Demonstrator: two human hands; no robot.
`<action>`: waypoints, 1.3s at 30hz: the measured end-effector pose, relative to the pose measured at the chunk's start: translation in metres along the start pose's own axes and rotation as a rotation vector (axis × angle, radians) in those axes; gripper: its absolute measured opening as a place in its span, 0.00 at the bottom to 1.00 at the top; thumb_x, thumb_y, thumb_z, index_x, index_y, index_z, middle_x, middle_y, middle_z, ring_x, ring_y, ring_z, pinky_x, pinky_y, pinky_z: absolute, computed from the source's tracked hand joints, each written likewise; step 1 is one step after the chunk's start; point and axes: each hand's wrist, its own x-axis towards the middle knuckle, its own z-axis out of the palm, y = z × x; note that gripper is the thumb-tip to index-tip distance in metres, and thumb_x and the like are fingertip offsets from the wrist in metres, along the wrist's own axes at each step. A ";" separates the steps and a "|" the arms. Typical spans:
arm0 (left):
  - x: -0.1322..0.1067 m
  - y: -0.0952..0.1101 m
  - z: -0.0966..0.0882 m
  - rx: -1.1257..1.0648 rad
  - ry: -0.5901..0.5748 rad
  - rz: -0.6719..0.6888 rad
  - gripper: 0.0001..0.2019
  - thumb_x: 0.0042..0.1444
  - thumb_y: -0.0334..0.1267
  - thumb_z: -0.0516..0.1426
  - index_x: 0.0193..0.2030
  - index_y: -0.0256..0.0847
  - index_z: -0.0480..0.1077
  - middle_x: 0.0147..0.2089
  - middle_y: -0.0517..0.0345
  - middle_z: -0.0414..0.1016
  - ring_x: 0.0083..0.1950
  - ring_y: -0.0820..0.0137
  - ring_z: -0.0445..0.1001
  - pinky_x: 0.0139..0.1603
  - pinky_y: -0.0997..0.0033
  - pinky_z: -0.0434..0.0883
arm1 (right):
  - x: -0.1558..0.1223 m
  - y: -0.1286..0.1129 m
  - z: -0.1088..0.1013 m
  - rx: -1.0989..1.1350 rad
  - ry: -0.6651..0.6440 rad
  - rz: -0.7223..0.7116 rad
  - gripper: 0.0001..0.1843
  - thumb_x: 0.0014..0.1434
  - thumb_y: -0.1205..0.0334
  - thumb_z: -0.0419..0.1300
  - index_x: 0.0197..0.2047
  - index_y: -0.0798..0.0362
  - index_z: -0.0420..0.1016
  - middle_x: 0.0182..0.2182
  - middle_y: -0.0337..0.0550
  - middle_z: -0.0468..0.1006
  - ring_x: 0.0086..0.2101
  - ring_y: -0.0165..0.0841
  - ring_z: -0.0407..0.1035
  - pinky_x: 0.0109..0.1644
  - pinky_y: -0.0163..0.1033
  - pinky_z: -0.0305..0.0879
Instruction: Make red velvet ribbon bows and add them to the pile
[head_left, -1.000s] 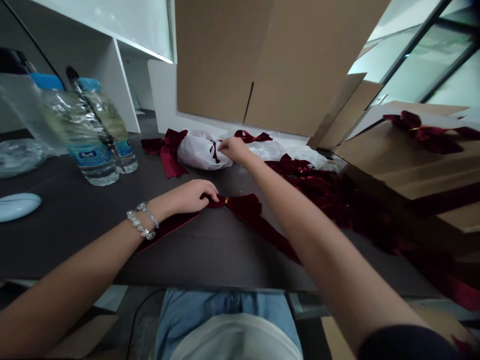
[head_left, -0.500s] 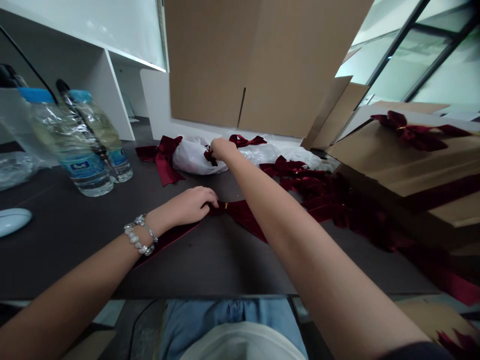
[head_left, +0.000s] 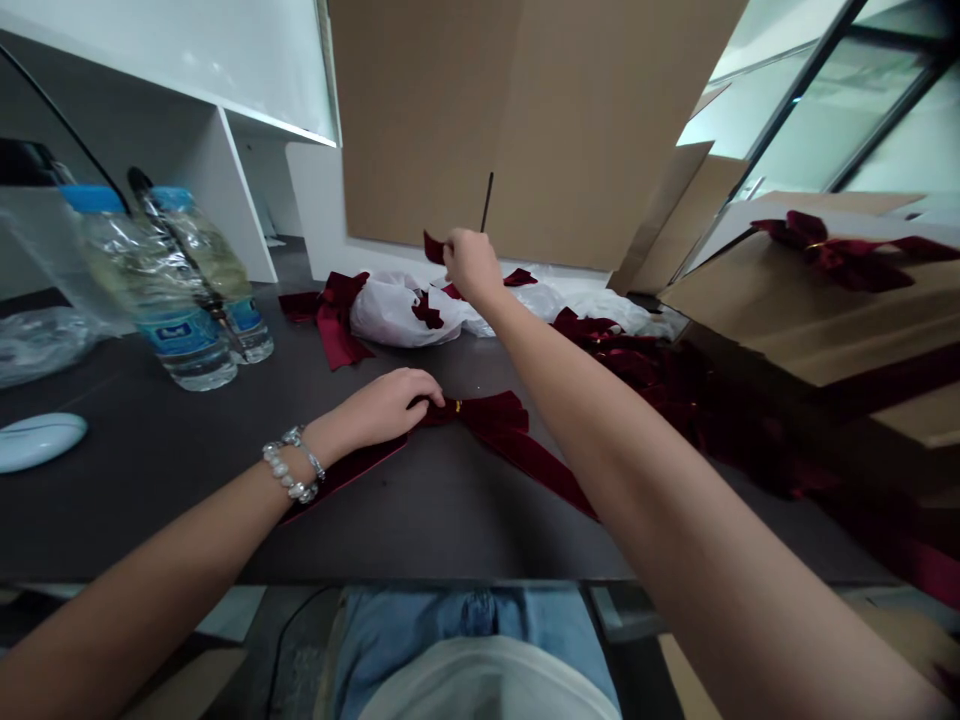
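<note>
My left hand [head_left: 386,405], with a pearl bracelet on the wrist, rests closed on the knot of a dark red velvet bow [head_left: 487,420] lying on the dark table [head_left: 150,450]. My right hand [head_left: 469,262] is raised above a white plastic bag [head_left: 390,305] and pinches a small dark red ribbon piece [head_left: 433,247] lifted from it. More small red bows lie on and around the bag.
Two water bottles [head_left: 172,290] stand at the left, with a white mouse [head_left: 37,440] near the table edge. A pile of red bows [head_left: 660,370] lies at the right beside a cardboard box [head_left: 810,300] topped with a bow. Cardboard sheets lean at the back.
My right hand has risen from the white bag, lifting a small red ribbon piece with it. My left hand has stayed on the bow's knot.
</note>
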 end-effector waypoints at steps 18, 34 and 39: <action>0.005 0.006 -0.005 -1.150 0.312 -0.467 0.12 0.49 0.39 0.66 0.35 0.38 0.69 0.37 0.59 0.76 0.37 0.76 0.75 0.40 0.77 0.76 | -0.147 0.046 -0.018 0.857 -0.451 -0.054 0.09 0.60 0.60 0.55 0.39 0.57 0.71 0.29 0.40 0.73 0.26 0.26 0.68 0.34 0.35 0.67; 0.000 0.003 -0.006 -0.947 0.228 -0.342 0.16 0.42 0.37 0.69 0.30 0.35 0.67 0.57 0.50 0.74 0.47 0.71 0.77 0.55 0.63 0.73 | -0.166 0.045 -0.030 0.579 -0.104 -0.326 0.05 0.59 0.62 0.63 0.36 0.52 0.80 0.38 0.42 0.81 0.41 0.34 0.75 0.48 0.41 0.69; 0.000 0.004 -0.007 -0.905 0.201 -0.321 0.16 0.43 0.42 0.69 0.30 0.36 0.68 0.57 0.49 0.74 0.48 0.68 0.77 0.57 0.58 0.72 | -0.166 0.047 -0.027 0.632 -0.093 -0.308 0.04 0.58 0.62 0.64 0.34 0.53 0.78 0.38 0.44 0.80 0.41 0.34 0.75 0.47 0.41 0.70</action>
